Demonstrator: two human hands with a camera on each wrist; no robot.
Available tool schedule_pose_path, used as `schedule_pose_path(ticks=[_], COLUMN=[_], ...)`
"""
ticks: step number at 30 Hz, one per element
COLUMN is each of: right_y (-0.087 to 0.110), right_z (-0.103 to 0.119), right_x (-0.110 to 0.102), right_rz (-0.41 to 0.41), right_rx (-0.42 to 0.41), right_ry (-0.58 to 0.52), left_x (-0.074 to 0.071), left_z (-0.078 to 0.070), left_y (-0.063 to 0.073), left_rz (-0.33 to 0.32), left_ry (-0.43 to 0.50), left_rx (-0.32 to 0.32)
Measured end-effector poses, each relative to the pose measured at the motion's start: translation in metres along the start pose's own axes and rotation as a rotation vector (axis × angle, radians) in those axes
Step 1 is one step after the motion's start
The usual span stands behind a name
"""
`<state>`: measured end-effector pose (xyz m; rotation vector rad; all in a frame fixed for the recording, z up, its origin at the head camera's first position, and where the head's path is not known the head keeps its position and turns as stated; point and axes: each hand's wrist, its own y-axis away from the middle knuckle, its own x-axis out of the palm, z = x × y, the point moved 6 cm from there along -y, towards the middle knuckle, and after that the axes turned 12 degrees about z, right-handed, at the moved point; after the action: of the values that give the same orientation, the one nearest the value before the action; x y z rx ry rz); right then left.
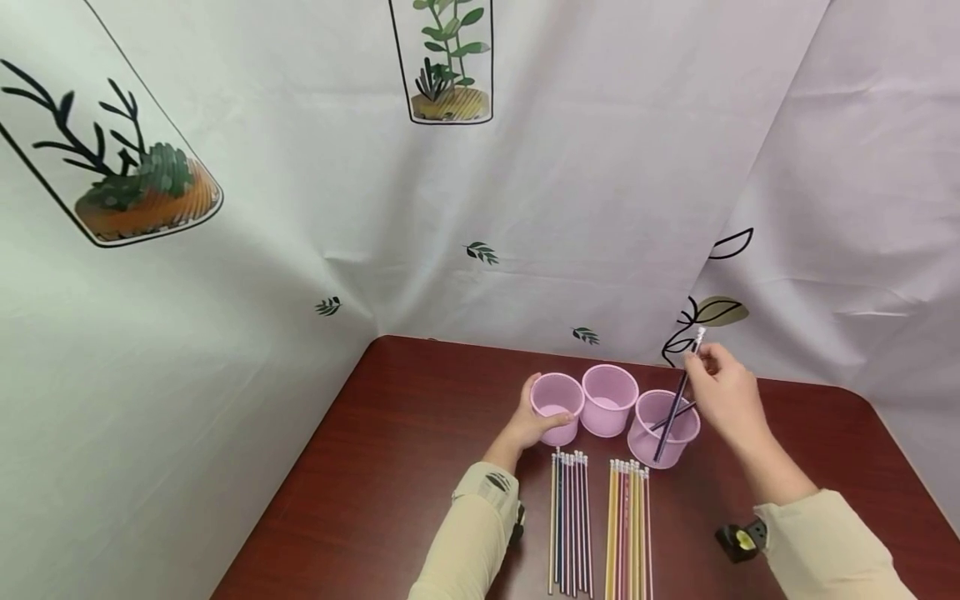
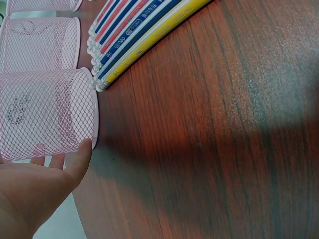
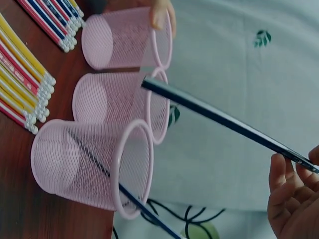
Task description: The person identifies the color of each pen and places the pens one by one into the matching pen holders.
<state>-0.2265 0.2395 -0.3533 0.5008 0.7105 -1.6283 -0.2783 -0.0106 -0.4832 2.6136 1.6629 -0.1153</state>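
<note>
My right hand (image 1: 726,398) pinches a dark blue pencil (image 3: 214,116) close to its white eraser end. The pencil slants down over the right pink mesh pencil cup (image 1: 647,446), and its lower end is clear of the mesh in the right wrist view. Another dark pencil (image 3: 155,218) leans inside that cup. At the left of the row, my left hand (image 1: 527,422) grips a matching pencil cup (image 2: 45,112), thumb at the near side and fingers round the far side. A middle pencil cup (image 1: 604,423) stands between the two, with nothing showing in it.
Two bundles of pencils lie before the cups, eraser ends toward them: blue, red and yellow pencils (image 1: 572,525) on the left, yellow and red pencils (image 1: 628,533) on the right. A patterned white cloth (image 1: 480,183) hangs behind the dark red table (image 1: 360,483).
</note>
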Motion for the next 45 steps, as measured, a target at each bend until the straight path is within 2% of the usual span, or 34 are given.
schedule_pose_path(ticks=[7,16,21,31,45], right_y=[-0.005,-0.003,-0.001,0.004,0.015], right_z=[-0.018,-0.045,-0.058,-0.083,-0.112], right_x=[-0.018,-0.016,-0.013,-0.003,0.018], right_rz=[-0.112,-0.158,-0.166,-0.14,-0.118], right_rx=[0.043,0.134,0.183,0.264,0.368], right_ry=[-0.045,-0.183,-0.251,-0.297,-0.285], left_x=[0.0,0.001,0.0,0.0,0.0], left_z=[0.0,0.001,0.0,0.0,0.002], left_y=[-0.001,0.0,0.0,0.0,0.0], left_rz=[0.009,-0.004,-0.009,-0.01,-0.015], left_ry=[0.006,-0.006,-0.012,-0.017,-0.014], left_rx=[0.008,-0.004,-0.013,-0.012,0.002])
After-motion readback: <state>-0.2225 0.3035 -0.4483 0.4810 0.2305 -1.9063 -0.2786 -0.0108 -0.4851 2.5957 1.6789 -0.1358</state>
